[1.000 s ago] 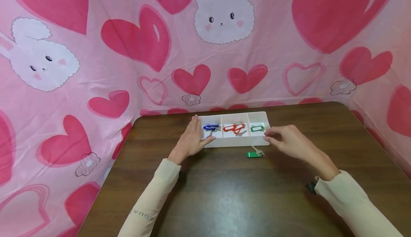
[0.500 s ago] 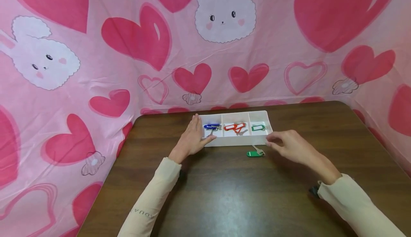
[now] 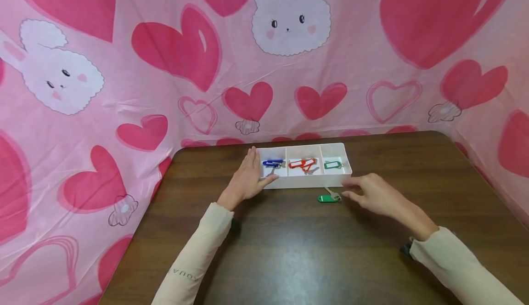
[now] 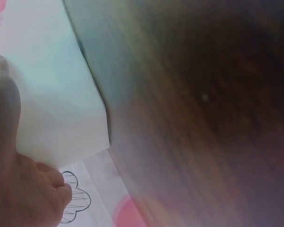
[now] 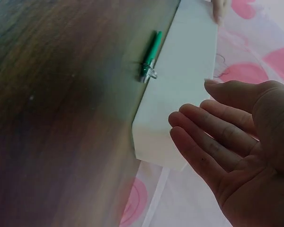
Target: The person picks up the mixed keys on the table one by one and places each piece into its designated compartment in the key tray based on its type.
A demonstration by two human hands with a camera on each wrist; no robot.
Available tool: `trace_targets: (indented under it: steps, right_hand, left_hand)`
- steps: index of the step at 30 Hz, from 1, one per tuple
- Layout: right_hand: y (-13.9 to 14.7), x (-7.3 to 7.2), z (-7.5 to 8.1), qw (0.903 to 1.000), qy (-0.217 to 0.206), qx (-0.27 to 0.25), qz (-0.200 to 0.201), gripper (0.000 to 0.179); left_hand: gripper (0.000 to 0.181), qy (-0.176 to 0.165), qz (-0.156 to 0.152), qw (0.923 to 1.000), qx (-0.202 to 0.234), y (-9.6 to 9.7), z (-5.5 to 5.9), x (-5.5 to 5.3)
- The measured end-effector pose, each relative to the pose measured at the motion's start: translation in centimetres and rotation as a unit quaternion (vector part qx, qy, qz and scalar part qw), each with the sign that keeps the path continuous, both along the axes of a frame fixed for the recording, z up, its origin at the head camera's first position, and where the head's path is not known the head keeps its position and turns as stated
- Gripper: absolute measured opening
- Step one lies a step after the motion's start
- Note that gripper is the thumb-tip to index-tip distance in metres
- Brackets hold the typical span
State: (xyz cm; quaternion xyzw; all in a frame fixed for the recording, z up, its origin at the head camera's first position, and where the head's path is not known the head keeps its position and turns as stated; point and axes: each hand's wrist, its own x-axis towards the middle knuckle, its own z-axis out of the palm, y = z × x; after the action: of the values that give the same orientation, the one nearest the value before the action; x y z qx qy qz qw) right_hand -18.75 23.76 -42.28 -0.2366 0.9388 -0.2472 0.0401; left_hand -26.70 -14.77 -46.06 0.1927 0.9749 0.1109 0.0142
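Observation:
A white tray (image 3: 301, 182) with three compartments stands near the back of the table. Blue key tags (image 3: 272, 163) lie in its left compartment, red key tags (image 3: 303, 163) in the middle, and a green key tag (image 3: 333, 165) in the right one. On the table just before the tray lies another green key tag (image 3: 328, 198) with a key. My left hand (image 3: 245, 176) rests against the tray's left end, thumb along the front wall. Near the tray's front right corner, my right hand (image 3: 374, 194) holds nothing; in the right wrist view its fingers (image 5: 213, 135) are loosely extended.
The brown wooden table (image 3: 281, 250) stretches toward me. A pink cloth (image 3: 198, 57) with hearts and rabbits hangs behind the table and along its sides.
My right hand has come away from the tray's right compartment and lowered toward the green key tag on the table. The left hand stays in place at the tray.

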Motion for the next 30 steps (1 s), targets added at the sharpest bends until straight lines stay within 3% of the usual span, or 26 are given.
trace_targets:
  steps: [9,21,30]
  right_hand:
    - [-0.2,-0.2,-0.5,0.9998,-0.012,0.015,0.011,0.033]
    - [-0.6,-0.4,-1.5,0.9990,0.005,0.030,0.033,0.026]
    - [-1.0,-0.5,-1.8,0.9982,-0.023,0.032,0.045,0.028]
  left_hand:
    - [0.116,-0.001,0.001,1.0000,0.003,0.0,0.0,0.0]
    - [0.113,0.006,-0.001,1.0000,-0.006,0.1,-0.1,-0.1]
    - [0.113,0.007,0.000,1.0000,-0.006,0.1,-0.1,-0.1]
